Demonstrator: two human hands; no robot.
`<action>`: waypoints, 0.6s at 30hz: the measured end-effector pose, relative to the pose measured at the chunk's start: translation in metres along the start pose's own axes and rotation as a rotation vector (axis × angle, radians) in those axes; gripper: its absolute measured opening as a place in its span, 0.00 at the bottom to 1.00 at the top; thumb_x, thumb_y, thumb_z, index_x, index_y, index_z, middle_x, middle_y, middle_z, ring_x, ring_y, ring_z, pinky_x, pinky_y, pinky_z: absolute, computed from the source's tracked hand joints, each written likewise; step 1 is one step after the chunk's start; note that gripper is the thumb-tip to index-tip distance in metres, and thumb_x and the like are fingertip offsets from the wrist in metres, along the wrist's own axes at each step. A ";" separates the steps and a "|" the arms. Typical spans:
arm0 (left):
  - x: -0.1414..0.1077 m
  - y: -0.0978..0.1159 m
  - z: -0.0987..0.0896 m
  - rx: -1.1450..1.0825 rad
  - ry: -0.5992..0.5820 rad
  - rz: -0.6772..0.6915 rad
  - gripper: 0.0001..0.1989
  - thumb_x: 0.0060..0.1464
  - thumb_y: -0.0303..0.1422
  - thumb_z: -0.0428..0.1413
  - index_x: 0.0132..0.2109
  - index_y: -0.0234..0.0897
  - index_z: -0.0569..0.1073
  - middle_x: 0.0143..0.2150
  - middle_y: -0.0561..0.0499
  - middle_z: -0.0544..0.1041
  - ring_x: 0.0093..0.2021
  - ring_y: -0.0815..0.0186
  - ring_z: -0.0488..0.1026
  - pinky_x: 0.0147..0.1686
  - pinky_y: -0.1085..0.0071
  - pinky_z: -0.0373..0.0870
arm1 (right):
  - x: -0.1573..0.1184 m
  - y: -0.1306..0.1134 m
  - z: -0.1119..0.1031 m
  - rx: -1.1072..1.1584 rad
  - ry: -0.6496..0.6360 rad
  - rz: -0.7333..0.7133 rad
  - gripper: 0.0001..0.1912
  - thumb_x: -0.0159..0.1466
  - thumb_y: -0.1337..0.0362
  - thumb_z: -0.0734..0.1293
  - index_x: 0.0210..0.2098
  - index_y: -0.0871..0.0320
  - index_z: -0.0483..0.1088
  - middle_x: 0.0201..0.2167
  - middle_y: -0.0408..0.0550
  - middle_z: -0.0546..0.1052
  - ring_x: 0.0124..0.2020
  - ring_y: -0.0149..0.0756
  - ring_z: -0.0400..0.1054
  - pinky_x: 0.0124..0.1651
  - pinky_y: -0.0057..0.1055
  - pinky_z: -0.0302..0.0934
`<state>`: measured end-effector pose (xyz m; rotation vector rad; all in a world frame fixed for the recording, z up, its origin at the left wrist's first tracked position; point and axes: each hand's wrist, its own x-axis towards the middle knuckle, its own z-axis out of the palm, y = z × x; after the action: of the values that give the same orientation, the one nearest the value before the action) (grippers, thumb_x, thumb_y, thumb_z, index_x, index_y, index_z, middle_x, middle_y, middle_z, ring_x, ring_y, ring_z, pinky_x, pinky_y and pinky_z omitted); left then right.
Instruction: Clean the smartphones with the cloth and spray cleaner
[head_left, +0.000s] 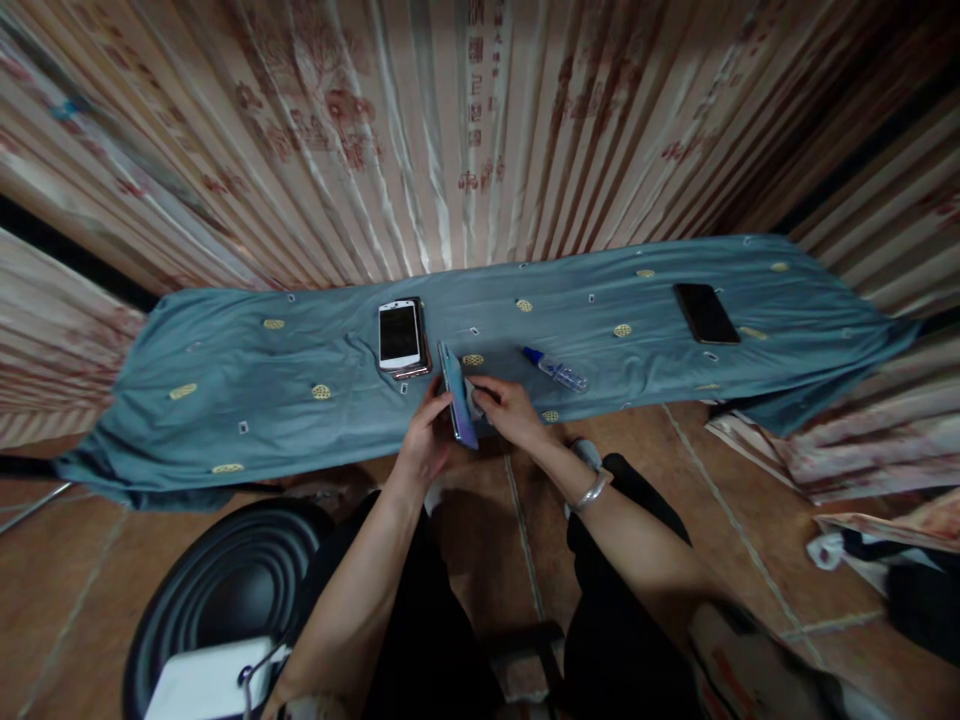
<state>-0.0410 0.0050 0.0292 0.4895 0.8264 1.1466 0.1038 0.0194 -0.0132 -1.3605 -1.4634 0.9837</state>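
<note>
My left hand grips a blue-purple smartphone by its edge, tilted nearly on its side near the table's front edge. The fingers of my right hand are closed on a small grey cloth, pressed against the phone's back. Part of the cloth is hidden by the fingers. To the left, a white phone with a dark screen lies on top of another phone. A clear bottle with a blue cap rests on its side right of my right hand.
A blue-green patterned cloth covers the long narrow table. A black phone lies toward its right end. Pleated curtains hang behind. On the lower left are a round black stool and a white box-shaped device with a cable.
</note>
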 end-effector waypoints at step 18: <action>0.016 0.006 -0.004 -0.107 0.142 0.029 0.04 0.49 0.30 0.61 0.35 0.36 0.76 0.29 0.53 0.81 0.31 0.67 0.77 0.38 0.70 0.73 | -0.032 -0.016 -0.010 -0.105 -0.135 -0.053 0.21 0.61 0.71 0.63 0.51 0.52 0.77 0.43 0.43 0.84 0.42 0.39 0.79 0.48 0.37 0.71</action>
<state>-0.0454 0.0215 0.0261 0.3350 0.8773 1.2560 0.1087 -0.0145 0.0025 -1.3439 -1.6641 0.9930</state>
